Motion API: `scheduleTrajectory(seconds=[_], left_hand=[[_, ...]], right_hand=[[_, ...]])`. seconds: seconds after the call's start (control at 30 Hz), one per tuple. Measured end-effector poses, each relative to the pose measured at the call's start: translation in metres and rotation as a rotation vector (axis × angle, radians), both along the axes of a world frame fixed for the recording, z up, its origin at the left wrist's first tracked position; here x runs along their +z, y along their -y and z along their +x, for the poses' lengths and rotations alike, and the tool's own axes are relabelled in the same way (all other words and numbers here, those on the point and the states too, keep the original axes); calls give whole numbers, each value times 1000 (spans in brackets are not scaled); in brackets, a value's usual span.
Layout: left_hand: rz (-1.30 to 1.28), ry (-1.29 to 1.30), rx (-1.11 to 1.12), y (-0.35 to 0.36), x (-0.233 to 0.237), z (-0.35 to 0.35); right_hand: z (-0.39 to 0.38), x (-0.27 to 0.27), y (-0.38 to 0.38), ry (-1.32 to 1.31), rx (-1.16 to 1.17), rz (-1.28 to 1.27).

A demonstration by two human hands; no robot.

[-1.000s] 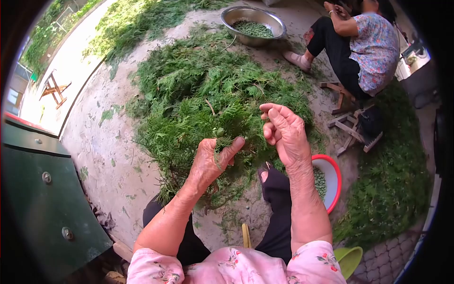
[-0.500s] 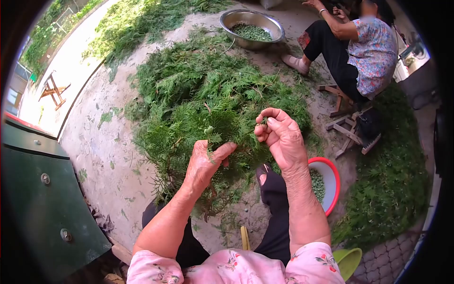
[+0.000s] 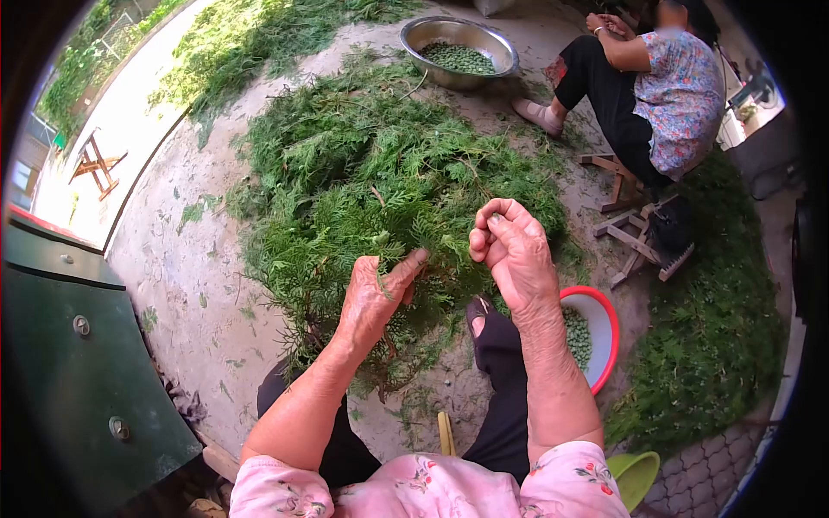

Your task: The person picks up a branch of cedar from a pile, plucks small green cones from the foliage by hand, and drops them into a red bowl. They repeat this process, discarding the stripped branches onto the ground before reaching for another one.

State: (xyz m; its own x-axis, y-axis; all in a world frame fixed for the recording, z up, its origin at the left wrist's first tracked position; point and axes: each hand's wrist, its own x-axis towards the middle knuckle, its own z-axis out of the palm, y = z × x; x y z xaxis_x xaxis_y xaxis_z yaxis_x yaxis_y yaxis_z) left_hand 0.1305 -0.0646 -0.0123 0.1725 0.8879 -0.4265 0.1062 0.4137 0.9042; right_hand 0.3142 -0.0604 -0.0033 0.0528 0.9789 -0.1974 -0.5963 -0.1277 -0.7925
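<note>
My left hand (image 3: 373, 293) is closed round the stem of a leafy evergreen branch (image 3: 341, 237), whose flat green sprays spread forward and to the left over my knee. To the right of it, my right hand (image 3: 521, 259) is raised with thumb and forefinger pinched together and the other fingers curled. Whatever lies in that pinch, if anything, is too small to make out. Below the right forearm stands a white bowl with a red rim (image 3: 616, 345), holding many small green cones (image 3: 577, 341). A large heap of cut branches (image 3: 345, 142) lies on the ground ahead.
A metal basin (image 3: 414, 50) of green cones stands beyond the heap. At upper right a co-worker (image 3: 682, 99) sits on a wooden stool (image 3: 620, 180); another stool (image 3: 635, 240) is nearer. More greenery (image 3: 708, 354) lies right. A green metal panel (image 3: 73, 371) stands left.
The green bit visible in my right fingertips is no longer seen there. My left hand keeps its hold on the branch. The co-worker's hands have come lower and closer together.
</note>
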Motion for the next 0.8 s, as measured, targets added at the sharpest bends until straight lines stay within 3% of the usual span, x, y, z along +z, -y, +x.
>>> scheduleTrajectory(seconds=[0.2, 0.27, 0.37, 0.4, 0.47, 0.53, 0.6, 0.67, 0.73, 0.8], left_hand=[[-40, 35, 54, -2, -4, 0], [-63, 75, 196, -2, -14, 1], [-106, 134, 80, -2, 19, 0], [-106, 134, 84, -1, 14, -1], [24, 84, 98, 0, -1, -1], [48, 115, 52, -1, -3, -2], [71, 144, 3, -1, -5, -2], [153, 62, -3, 0, -9, -1], [218, 27, -4, 2, -6, 2], [282, -9, -3, 2, -4, 2]], right_hand=[[4, 4, 1, 23, -62, -27], [11, 5, 1, -27, -59, -68], [-1, 17, -3, 59, -208, -109], [-3, 18, -5, 126, -288, -168], [7, 7, -2, 133, -251, -47], [8, 15, 3, 310, -74, -5], [0, 18, 5, 399, -53, -16], [-8, 17, 4, 875, 39, 190], [-17, 9, 3, 976, 20, 260], [-23, 7, 4, 1281, 42, 358]])
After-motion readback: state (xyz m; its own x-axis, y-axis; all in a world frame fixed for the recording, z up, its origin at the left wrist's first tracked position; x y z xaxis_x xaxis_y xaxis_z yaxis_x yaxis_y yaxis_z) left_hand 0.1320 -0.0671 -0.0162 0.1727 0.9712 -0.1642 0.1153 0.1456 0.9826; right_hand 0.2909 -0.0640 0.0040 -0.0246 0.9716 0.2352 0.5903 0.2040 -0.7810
